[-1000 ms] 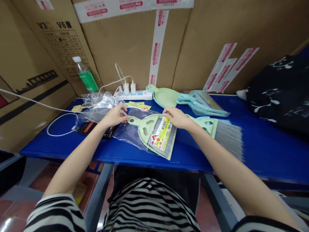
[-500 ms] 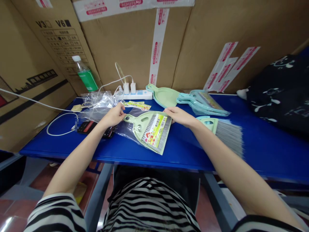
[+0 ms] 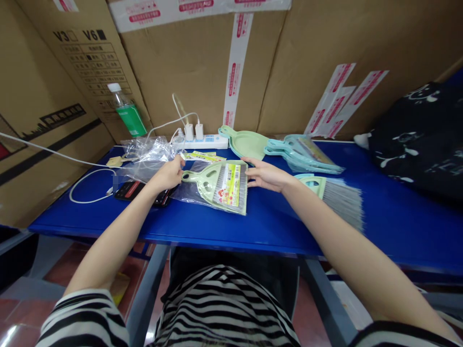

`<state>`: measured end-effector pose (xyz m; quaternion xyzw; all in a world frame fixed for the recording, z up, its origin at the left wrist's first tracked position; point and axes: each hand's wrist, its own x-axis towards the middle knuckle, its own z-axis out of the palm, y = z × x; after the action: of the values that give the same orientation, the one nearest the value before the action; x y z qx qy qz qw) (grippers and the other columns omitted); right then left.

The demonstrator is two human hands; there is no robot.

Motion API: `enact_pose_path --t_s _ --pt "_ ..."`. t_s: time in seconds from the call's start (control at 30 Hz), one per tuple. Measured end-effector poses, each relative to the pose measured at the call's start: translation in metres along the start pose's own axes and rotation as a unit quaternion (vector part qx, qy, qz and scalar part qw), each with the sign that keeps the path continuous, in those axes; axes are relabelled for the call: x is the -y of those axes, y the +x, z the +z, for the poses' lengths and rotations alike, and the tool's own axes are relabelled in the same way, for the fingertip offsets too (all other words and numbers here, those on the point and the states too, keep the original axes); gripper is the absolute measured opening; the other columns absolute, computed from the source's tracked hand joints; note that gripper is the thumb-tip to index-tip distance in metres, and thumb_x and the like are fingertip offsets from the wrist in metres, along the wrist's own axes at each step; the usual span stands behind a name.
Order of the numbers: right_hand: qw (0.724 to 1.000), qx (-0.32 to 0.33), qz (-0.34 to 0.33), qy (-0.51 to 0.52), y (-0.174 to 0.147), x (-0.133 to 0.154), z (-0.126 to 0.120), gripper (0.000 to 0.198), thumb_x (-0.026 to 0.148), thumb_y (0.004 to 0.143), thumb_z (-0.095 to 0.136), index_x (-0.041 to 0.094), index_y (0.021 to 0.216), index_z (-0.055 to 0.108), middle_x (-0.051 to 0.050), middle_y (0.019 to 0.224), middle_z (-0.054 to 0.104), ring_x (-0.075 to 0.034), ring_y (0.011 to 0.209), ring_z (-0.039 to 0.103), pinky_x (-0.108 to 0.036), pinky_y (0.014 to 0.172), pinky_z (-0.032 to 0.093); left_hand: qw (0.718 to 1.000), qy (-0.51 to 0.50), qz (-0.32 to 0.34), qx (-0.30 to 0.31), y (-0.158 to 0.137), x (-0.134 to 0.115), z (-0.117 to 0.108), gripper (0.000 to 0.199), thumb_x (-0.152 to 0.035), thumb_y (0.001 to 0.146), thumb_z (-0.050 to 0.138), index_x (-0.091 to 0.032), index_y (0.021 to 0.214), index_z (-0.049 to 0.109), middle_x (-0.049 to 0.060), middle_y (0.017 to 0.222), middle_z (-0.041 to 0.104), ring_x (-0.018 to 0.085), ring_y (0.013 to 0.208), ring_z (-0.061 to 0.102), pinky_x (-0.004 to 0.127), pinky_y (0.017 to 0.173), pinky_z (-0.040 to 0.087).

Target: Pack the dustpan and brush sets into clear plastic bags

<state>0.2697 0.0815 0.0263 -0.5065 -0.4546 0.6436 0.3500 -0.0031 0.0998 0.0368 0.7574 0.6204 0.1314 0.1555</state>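
A light green dustpan (image 3: pixel 203 193) and its grey-bristled brush (image 3: pixel 242 190), with a yellow printed card (image 3: pixel 231 185) over the bristles, lie together in a clear plastic bag (image 3: pixel 186 192) on the blue table. My left hand (image 3: pixel 169 174) is closed at the handle end, its fingers pinching the bag there. At the wide end my right hand (image 3: pixel 266 174) has its fingers spread, the tips touching the packed set's right edge. Another green dustpan (image 3: pixel 249 144) lies behind, beside bagged blue dustpans (image 3: pixel 304 154).
Loose brushes (image 3: pixel 342 200) lie to the right. Along the back are a power strip (image 3: pixel 213 141), printed cards (image 3: pixel 206 156) and crumpled plastic bags (image 3: pixel 152 154). A phone (image 3: pixel 132 191) and white cable sit left, near a bottle (image 3: pixel 130 115). A dark patterned bag (image 3: pixel 419 140) stands far right.
The bagged dustpan set has turned so its wide end swung away from me, and shifted slightly left. My right hand's fingers have spread from the upper corner along the right edge.
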Motion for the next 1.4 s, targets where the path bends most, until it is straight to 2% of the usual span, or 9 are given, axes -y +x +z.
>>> enact_pose_path --t_s 0.3,0.57,0.83,1.0,1.07,1.13,1.2,1.27,1.4 --pt "0.999 -0.008 -0.018 -0.031 -0.001 -0.001 -0.001 0.075 -0.013 0.076 0.046 0.020 0.142 0.035 0.007 0.062 0.059 -0.011 0.061 0.063 -0.020 0.066 0.059 0.997 0.075 -0.009 -0.031 0.000 0.000 -0.005 0.037 -0.005 0.079 0.041 -0.015 0.112 0.053 0.004 0.080 0.064 0.023 0.082 0.065 0.032 0.081 0.048" --pt "0.992 -0.017 -0.026 -0.121 -0.003 0.002 -0.007 0.071 -0.015 0.072 0.045 0.016 0.135 0.041 0.006 0.064 0.062 -0.008 0.052 0.057 -0.017 0.054 0.054 0.994 0.100 -0.002 -0.049 0.002 0.006 -0.010 0.032 -0.004 0.076 0.041 -0.019 0.101 0.055 0.009 0.097 0.067 0.026 0.100 0.063 0.034 0.090 0.047" --pt "0.962 0.012 -0.047 -0.270 -0.005 0.003 -0.015 0.050 -0.007 0.071 0.050 0.018 0.113 0.056 0.006 0.065 0.058 -0.011 0.050 0.057 -0.026 0.059 0.055 0.992 0.099 0.023 -0.075 0.005 0.012 -0.006 0.023 -0.008 0.076 0.046 -0.021 0.093 0.055 0.008 0.086 0.066 0.028 0.093 0.063 0.035 0.082 0.049" --pt "0.911 0.017 -0.028 -0.411 -0.011 0.006 -0.014 0.038 0.000 0.078 0.049 0.017 0.112 0.056 0.004 0.064 0.057 -0.013 0.050 0.058 -0.026 0.057 0.052 0.988 0.140 0.016 -0.069 0.001 0.007 -0.005 0.023 -0.010 0.080 0.044 -0.020 0.098 0.057 0.010 0.092 0.064 0.028 0.087 0.063 0.035 0.078 0.049" --pt "0.875 -0.024 -0.073 -0.478 -0.011 0.006 -0.013 0.036 0.004 0.081 0.048 0.018 0.113 0.057 0.001 0.071 0.060 -0.016 0.057 0.061 -0.029 0.062 0.052 0.984 0.159 0.017 -0.080 -0.003 0.003 -0.005 0.024 -0.011 0.083 0.043 -0.019 0.099 0.058 0.012 0.098 0.061 0.028 0.086 0.063 0.036 0.076 0.050" --pt "0.819 -0.095 -0.158 -0.544 -0.008 0.004 -0.012 0.034 0.007 0.083 0.047 0.017 0.114 0.059 -0.006 0.085 0.064 -0.022 0.076 0.064 -0.035 0.075 0.052 0.981 0.162 0.045 -0.100 -0.006 -0.003 -0.004 0.024 -0.013 0.085 0.043 -0.018 0.100 0.060 0.013 0.102 0.058 0.028 0.091 0.062 0.037 0.076 0.050" --pt "0.756 -0.141 -0.244 -0.591 -0.004 0.000 -0.009 0.033 0.009 0.085 0.047 0.016 0.113 0.062 -0.013 0.101 0.065 -0.029 0.098 0.061 -0.043 0.089 0.047 0.979 0.138 0.118 -0.094 -0.009 -0.009 -0.001 0.024 -0.014 0.087 0.043 -0.018 0.101 0.062 0.012 0.104 0.057 0.027 0.094 0.060 0.037 0.080 0.049" --pt "0.721 -0.134 -0.291 -0.615 0.002 -0.004 -0.007 0.034 0.010 0.086 0.047 0.016 0.114 0.064 -0.016 0.111 0.064 -0.033 0.109 0.055 -0.047 0.096 0.043 0.971 0.081 0.220 -0.040 -0.012 -0.015 0.002 0.022 -0.020 0.090 0.046 -0.018 0.101 0.065 0.009 0.102 0.057 0.023 0.092 0.059 0.036 0.083 0.048" --pt "0.723 -0.083 -0.284 -0.624 0.011 -0.012 -0.003 0.042 0.004 0.084 0.043 0.018 0.117 0.063 -0.014 0.112 0.067 -0.029 0.107 0.057 -0.041 0.093 0.044 0.918 -0.061 0.380 0.094 -0.018 -0.025 0.011 0.026 -0.040 0.084 0.066 -0.021 0.101 0.071 0.004 0.093 0.059 0.019 0.086 0.059 0.032 0.082 0.048"
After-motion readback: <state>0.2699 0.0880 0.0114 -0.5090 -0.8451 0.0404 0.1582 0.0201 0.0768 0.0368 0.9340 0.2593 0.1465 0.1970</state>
